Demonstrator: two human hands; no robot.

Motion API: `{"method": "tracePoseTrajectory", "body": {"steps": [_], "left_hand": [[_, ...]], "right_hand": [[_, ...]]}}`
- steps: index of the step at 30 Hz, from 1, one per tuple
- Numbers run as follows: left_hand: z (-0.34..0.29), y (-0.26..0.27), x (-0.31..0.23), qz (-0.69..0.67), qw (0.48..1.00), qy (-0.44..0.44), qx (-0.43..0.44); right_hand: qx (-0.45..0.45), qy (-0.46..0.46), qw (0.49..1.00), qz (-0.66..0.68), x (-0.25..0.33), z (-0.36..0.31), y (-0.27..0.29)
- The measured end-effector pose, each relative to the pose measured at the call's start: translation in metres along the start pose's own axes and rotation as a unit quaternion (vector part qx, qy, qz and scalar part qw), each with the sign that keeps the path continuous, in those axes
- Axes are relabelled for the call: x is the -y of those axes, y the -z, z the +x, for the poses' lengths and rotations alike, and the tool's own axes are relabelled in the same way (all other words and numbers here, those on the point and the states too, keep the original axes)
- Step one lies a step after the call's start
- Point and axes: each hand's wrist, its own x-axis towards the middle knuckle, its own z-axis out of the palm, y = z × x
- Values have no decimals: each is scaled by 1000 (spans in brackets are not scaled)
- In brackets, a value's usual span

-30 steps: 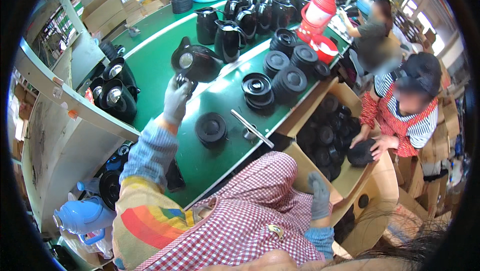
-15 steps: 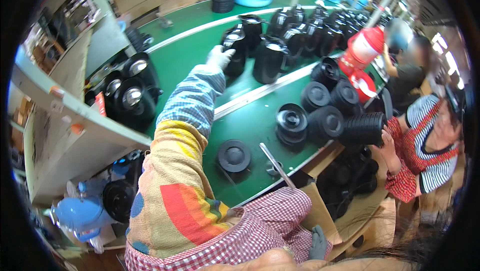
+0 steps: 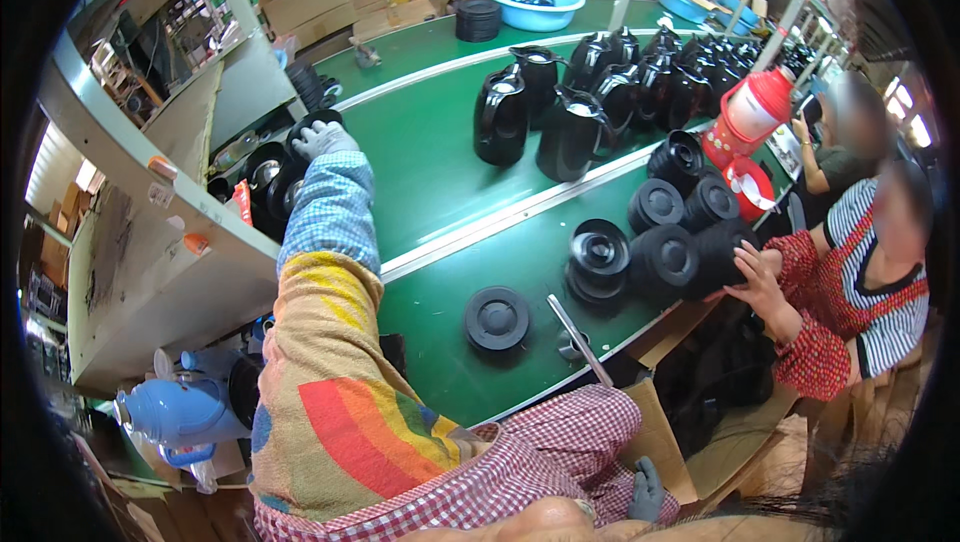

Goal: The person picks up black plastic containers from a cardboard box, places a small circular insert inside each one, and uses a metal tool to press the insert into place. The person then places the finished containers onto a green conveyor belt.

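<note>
My left hand (image 3: 325,140), in a pale glove, reaches to the far left with its fingers bent over the top of a black jug (image 3: 312,120). Most of that jug is hidden by the hand and sleeve. Beside it lie more black jugs (image 3: 264,170), with shiny silver round parts showing. My right hand (image 3: 647,490), in a grey glove, rests on the checked apron at the bottom, fingers loosely extended and nothing visible in them. On the green belt stand a glossy black jug (image 3: 500,117) and several others behind it. A round black lid (image 3: 497,319) lies nearer to me.
Stacks of black lids (image 3: 665,257) stand at the right, next to a co-worker's hands (image 3: 757,282). Below them is an open cardboard box (image 3: 665,432). A red flask (image 3: 752,107) stands farther back. A grey metal frame (image 3: 150,162) borders the left; a blue flask (image 3: 185,412) lies below it.
My left hand has left the black jug on the belt and moved left to the jugs beside the frame. My view has shifted slightly. The co-worker's hands have moved at the lid stack.
</note>
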Motion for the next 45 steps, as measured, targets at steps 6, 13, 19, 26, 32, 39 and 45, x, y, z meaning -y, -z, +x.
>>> {"method": "tracePoseTrajectory", "body": {"steps": [6, 13, 19, 26, 32, 39, 45], "left_hand": [[-7, -1, -18, -96, 964, -186, -166], [-162, 104, -22, -352, 687, -536, -342], [-340, 155, -5, -403, 430, -783, -198], [-509, 103, -7, -315, 175, -932, 48], [-574, 25, 2, -280, 113, -918, 257], [-582, -28, -9, -284, 176, -823, 459], [-590, -25, -11, -271, 207, -774, 534]], "right_hand": [[-12, 2, 996, -86, 18, -22, 17], [1, 72, 978, -194, 102, -37, -25], [-32, 103, 967, -231, 116, -63, 0], [-116, 181, 970, -113, 142, -112, 23], [-86, 179, 976, -88, 106, -124, 25], [-91, 187, 978, -31, 86, -146, -13], [-74, 167, 982, -55, 81, -145, 5]]}}
